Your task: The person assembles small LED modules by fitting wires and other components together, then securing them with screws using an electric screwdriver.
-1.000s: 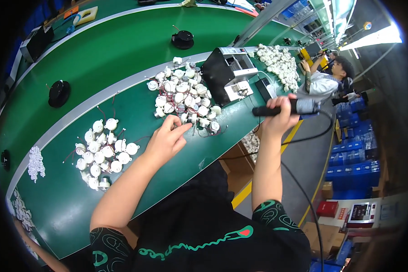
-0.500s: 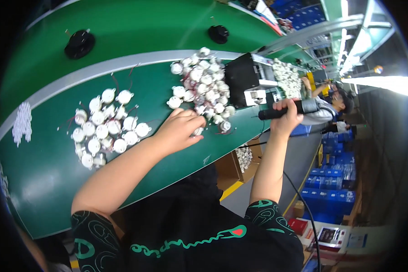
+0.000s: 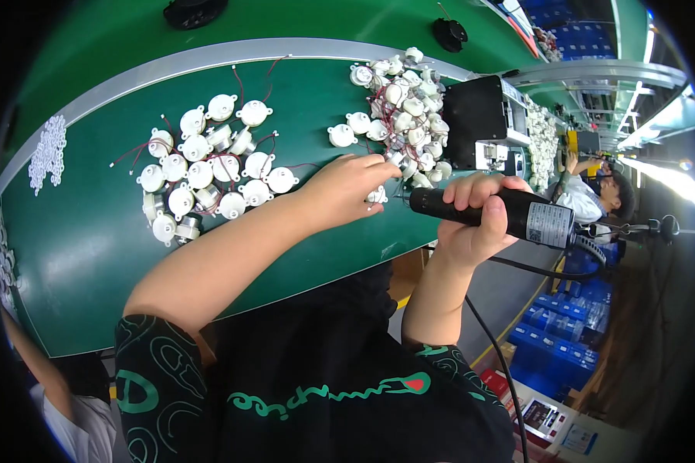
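My right hand grips a black electric screwdriver with a cable hanging from its rear; its tip points left toward my left hand. My left hand rests on the green bench, fingers pinching a small white round motor at the near edge of a pile. That pile of white motors with thin red wires lies just beyond the fingers. A second group of the same motors is spread on the bench to the left of my forearm.
A black box-shaped fixture stands right of the motor pile. Small white rings lie at the far left. A grey strip borders the green conveyor behind, with black round parts on it. Another person works at the right.
The view has tilted and closed in on the bench. My left hand reached onto the edge of the right pile, and my right hand brought the screwdriver down and left, close to it.
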A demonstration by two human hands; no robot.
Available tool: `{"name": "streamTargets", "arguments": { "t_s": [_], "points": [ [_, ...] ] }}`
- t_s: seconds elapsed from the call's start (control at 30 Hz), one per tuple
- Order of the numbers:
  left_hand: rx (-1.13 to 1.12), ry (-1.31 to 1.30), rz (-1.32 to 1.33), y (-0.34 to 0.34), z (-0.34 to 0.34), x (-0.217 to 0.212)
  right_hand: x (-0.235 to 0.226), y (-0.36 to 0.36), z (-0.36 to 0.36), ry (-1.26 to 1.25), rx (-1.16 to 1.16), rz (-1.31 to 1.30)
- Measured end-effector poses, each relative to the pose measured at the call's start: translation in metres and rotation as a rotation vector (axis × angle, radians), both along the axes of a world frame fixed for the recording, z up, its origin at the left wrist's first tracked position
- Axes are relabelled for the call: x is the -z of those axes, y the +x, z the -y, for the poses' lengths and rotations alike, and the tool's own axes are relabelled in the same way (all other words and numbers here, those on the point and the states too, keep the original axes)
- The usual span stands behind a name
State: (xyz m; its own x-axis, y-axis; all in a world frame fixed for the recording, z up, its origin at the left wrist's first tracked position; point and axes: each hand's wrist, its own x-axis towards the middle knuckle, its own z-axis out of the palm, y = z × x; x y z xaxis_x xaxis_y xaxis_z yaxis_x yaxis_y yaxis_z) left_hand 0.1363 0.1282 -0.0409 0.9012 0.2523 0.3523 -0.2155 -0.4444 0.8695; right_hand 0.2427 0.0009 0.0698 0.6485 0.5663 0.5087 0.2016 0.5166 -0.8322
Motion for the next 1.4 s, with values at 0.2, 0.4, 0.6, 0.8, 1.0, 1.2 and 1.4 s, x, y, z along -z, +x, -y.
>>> {"name": "streamTargets", "arguments": {
  "t_s": [0.2,0.4,0.6,0.8,1.0,1.2,1.4],
  "points": [
    [0.022,-0.036,-0.013,-0.001,-0.001,-0.003,0.007,-0.003,-0.011,-0.014,-0.003,-0.019],
    [0.009,-0.044,-0.022,-0.003,-0.001,0.000,0.012,-0.001,-0.014,-0.012,-0.002,-0.055],
    [-0.003,-0.041,0.005,-0.001,0.000,-0.002,0.011,-0.001,-0.016,-0.012,-0.023,-0.059],
    [0.007,-0.054,0.030,0.003,-0.001,0.001,0.011,0.001,-0.019,-0.039,-0.096,-0.051],
    [0.003,-0.066,0.024,0.001,0.000,0.000,0.013,-0.001,-0.022,-0.048,-0.131,-0.022],
    [-0.036,0.080,0.051,-0.002,0.000,0.002,0.016,0.006,-0.020,-0.004,-0.184,-0.072],
    [-0.147,0.320,0.126,-0.013,0.004,-0.018,-0.001,0.060,0.022,0.050,-0.003,-0.067]
  ]
}}
